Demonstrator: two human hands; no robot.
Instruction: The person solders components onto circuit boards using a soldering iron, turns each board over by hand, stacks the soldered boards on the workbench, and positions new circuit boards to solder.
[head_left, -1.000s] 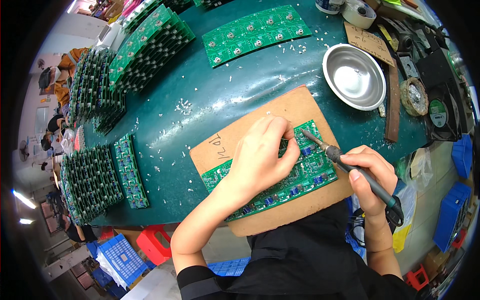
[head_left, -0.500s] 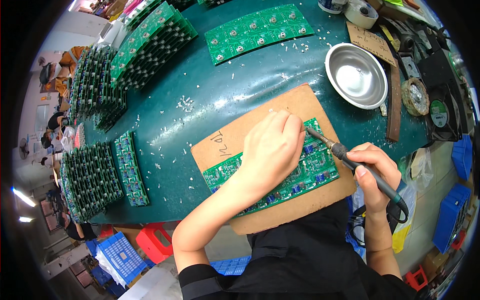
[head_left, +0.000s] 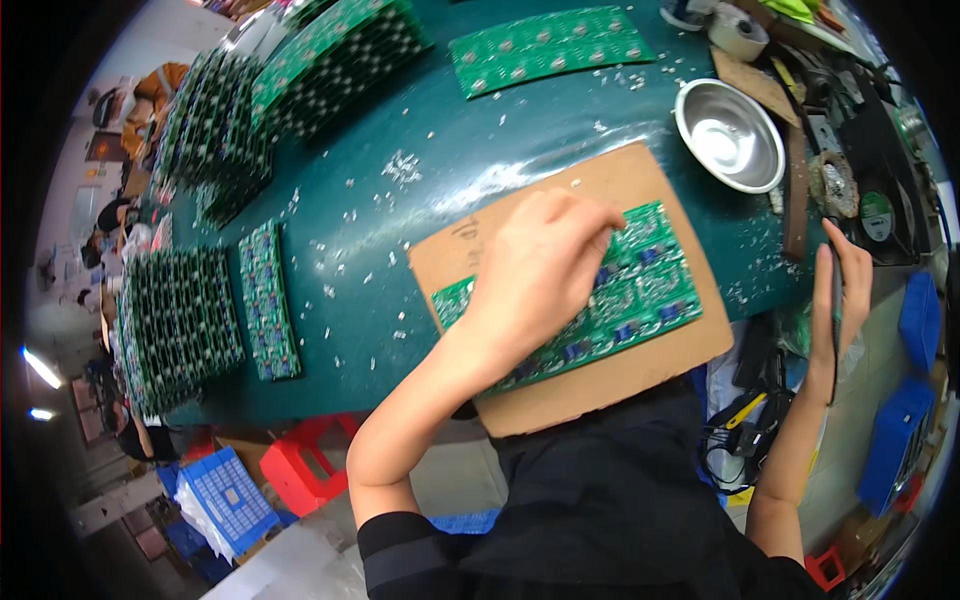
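Observation:
My left hand [head_left: 540, 265] is over a green circuit board [head_left: 655, 285], its fingers pinched together near the board's far edge. Whatever they hold, if anything, is hidden beneath them. The board carries small blue and silver parts and lies on a brown cardboard sheet [head_left: 600, 398]. Off to the right, past the table edge, my right hand [head_left: 852, 285] is closed on a soldering iron, its dark handle [head_left: 836, 310] seen nearly edge-on. The iron's front end is by a round holder [head_left: 833, 185] with pale, crusty material inside; whether they touch I cannot tell.
A steel bowl [head_left: 730, 137] stands at the back right, beside a rusty metal bar [head_left: 795, 195]. A green board panel [head_left: 550, 48] lies at the back. Stacked boards [head_left: 180, 325] fill the left, near a single narrow board [head_left: 269, 302]. Small white clippings [head_left: 402, 167] are scattered about.
My right hand has carried the soldering iron away from the board, rightward and up to the round holder. My left hand stays pinched over the board. The whole view has shifted slightly.

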